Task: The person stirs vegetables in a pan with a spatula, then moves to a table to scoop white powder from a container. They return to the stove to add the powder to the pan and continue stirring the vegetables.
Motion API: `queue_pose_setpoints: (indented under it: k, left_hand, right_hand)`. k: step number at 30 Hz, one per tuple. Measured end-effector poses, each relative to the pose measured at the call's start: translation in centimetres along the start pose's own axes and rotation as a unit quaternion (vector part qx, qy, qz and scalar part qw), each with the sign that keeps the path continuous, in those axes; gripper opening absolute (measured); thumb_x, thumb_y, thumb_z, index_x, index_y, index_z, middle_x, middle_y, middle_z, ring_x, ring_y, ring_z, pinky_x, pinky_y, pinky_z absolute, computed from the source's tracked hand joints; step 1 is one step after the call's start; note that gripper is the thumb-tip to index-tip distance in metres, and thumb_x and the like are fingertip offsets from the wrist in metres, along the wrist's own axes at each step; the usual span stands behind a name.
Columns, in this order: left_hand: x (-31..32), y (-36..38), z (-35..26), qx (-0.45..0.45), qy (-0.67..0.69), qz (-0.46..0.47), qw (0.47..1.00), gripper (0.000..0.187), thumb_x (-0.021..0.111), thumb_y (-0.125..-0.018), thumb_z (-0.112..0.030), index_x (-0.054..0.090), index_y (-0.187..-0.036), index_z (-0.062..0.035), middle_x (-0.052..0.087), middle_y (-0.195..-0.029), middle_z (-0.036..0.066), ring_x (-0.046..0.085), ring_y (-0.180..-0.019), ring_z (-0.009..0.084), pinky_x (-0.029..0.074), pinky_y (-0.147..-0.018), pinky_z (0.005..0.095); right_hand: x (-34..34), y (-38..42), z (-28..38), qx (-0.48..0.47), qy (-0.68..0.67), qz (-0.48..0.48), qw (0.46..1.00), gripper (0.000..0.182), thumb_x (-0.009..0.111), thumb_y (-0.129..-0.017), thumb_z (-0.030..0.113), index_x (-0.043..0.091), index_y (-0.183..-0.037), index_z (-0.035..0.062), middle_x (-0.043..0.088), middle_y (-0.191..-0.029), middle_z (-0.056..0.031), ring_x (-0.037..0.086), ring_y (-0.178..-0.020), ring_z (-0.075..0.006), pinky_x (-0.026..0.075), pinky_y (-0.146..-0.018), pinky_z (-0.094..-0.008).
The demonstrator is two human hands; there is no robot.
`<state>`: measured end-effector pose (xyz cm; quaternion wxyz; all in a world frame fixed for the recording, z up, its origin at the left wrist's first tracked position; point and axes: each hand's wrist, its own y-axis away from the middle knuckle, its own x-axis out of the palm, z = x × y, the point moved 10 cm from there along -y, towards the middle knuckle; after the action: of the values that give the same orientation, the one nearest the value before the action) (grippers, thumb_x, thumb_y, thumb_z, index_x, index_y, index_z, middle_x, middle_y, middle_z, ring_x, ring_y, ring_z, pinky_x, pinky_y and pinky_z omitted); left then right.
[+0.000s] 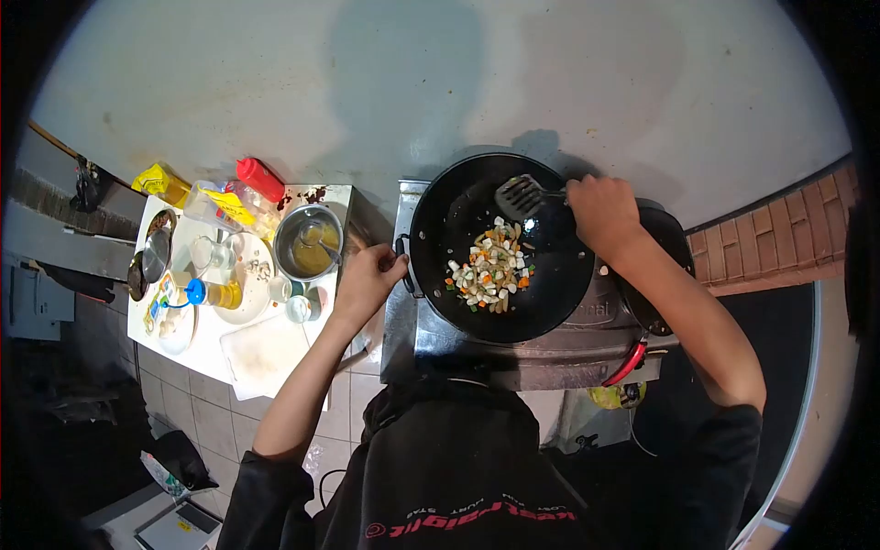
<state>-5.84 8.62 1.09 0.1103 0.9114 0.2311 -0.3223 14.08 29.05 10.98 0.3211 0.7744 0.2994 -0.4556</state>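
A black wok [559,293] sits on the stove, with diced white, orange and green food [490,270] gathered in its middle. My right hand [605,215] is closed round the handle of a slotted spatula [520,197]. The spatula's dark head is over the far side of the wok, just beyond the food. On the left, my left hand [369,277] has its curled fingers and thumb at the wok's side handle [410,266], closed on it.
A white table [206,362] at left holds a metal bowl [309,242] with a spoon, a red-capped bottle [260,179], a blue-capped oil bottle [218,293], plates and a cutting board [266,353]. A black pan [655,275] lies right of the wok. A wall stands behind the stove.
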Motion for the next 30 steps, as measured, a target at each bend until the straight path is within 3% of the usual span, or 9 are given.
queue_pose_setpoints:
  k: [4, 7, 9, 14, 16, 20, 23, 27, 30]
  left_hand:
    - [0.1, -0.1, 0.1, -0.005, 0.001, 0.011, 1.000, 0.033, 0.067, -0.086, -0.027, 0.062, -0.078, 0.0046, 0.058, -0.060, 0.017, 0.058, -0.054, 0.0248, 0.043, -0.055, 0.0369]
    - [0.2, -0.2, 0.4, -0.005, 0.004, 0.019, 1.000, 0.034, 0.067, -0.086, -0.028, 0.063, -0.078, 0.0046, 0.059, -0.060, 0.016, 0.059, -0.054, 0.0234, 0.044, -0.056, 0.0362]
    - [0.5, -0.2, 1.1, -0.004, 0.032, 0.022, 0.999, 0.034, 0.067, -0.085, -0.029, 0.064, -0.078, 0.0048, 0.062, -0.062, 0.015, 0.060, -0.055, 0.0226, 0.045, -0.057, 0.0358]
    - [0.6, -0.4, 1.1, -0.007, 0.030, 0.043, 0.999, 0.036, 0.066, -0.084, -0.029, 0.065, -0.076, 0.0062, 0.062, -0.061, 0.017, 0.060, -0.056, 0.0221, 0.046, -0.059, 0.0370]
    - [0.8, -0.4, 0.7, -0.037, 0.002, 0.075, 0.997, 0.038, 0.067, -0.080, -0.032, 0.067, -0.074, 0.0056, 0.063, -0.064, 0.021, 0.064, -0.061, 0.0328, 0.050, -0.065, 0.0391]
    - [0.9, -0.4, 0.1, -0.011, 0.004, 0.093, 0.996, 0.038, 0.063, -0.082, -0.029, 0.061, -0.074, 0.0089, 0.056, -0.058, 0.018, 0.052, -0.052, 0.0221, 0.043, -0.057, 0.0376]
    - [1.1, -0.9, 0.3, 0.008, 0.007, 0.089, 0.996, 0.039, 0.063, -0.081, -0.029, 0.061, -0.073, 0.0087, 0.055, -0.057, 0.018, 0.051, -0.051, 0.0221, 0.043, -0.057, 0.0379]
    - [0.9, -1.0, 0.0, -0.010, 0.003, 0.093, 0.996, 0.039, 0.064, -0.080, -0.030, 0.060, -0.072, 0.0083, 0.054, -0.056, 0.018, 0.051, -0.050, 0.0218, 0.042, -0.056, 0.0383]
    - [1.1, -0.8, 0.6, -0.026, -0.009, 0.091, 0.996, 0.039, 0.067, -0.078, -0.031, 0.065, -0.070, 0.0074, 0.060, -0.058, 0.021, 0.062, -0.056, 0.0319, 0.049, -0.062, 0.0386]
  right_hand:
    - [4.4, -0.6, 0.7, -0.012, -0.058, 0.127, 0.990, 0.016, 0.065, -0.083, 0.013, 0.071, -0.096, 0.0062, 0.071, -0.095, -0.0155, 0.068, -0.093, -0.0329, 0.055, -0.075, -0.0419]
    - [5.2, 3.2, 3.0, -0.086, -0.220, 0.024, 0.971, 0.019, 0.061, -0.088, 0.014, 0.069, -0.102, 0.0046, 0.069, -0.094, -0.0214, 0.068, -0.088, -0.0362, 0.055, -0.071, -0.0446]
    - [3.6, 7.6, 4.0, -0.011, -0.240, 0.033, 0.970, 0.027, 0.058, -0.090, 0.017, 0.063, -0.113, 0.0033, 0.066, -0.091, -0.0252, 0.067, -0.076, -0.0389, 0.055, -0.066, -0.0467]
    - [1.4, 17.6, 9.5, 0.062, -0.189, 0.014, 0.980, 0.055, 0.057, -0.083, 0.004, 0.045, -0.137, -0.0022, 0.061, -0.091, -0.0244, 0.066, -0.062, -0.0369, 0.056, -0.057, -0.0424]
    - [3.2, 18.5, 12.6, 0.064, -0.143, 0.025, 0.987, 0.063, 0.057, -0.079, 0.000, 0.041, -0.140, -0.0025, 0.059, -0.097, -0.0256, 0.067, -0.061, -0.0331, 0.055, -0.053, -0.0392]
    - [4.0, 17.2, 13.0, 0.121, -0.167, -0.004, 0.978, 0.066, 0.057, -0.077, 0.001, 0.039, -0.141, -0.0025, 0.056, -0.094, -0.0208, 0.067, -0.058, -0.0267, 0.054, -0.050, -0.0360]
    - [-1.3, 20.4, 12.4, 0.149, -0.181, -0.051, 0.971, 0.065, 0.057, -0.076, 0.000, 0.041, -0.139, -0.0027, 0.056, -0.090, -0.0202, 0.065, -0.055, -0.0262, 0.053, -0.047, -0.0357]
    - [-0.6, 22.3, 14.2, 0.156, -0.194, 0.027, 0.968, 0.059, 0.057, -0.076, 0.002, 0.045, -0.134, -0.0036, 0.056, -0.088, -0.0219, 0.063, -0.051, -0.0285, 0.052, -0.045, -0.0376]
    - [2.1, 17.9, 14.1, 0.129, -0.162, -0.024, 0.978, 0.056, 0.056, -0.076, 0.000, 0.047, -0.131, -0.0046, 0.057, -0.091, -0.0251, 0.065, -0.057, -0.0293, 0.054, -0.049, -0.0353]
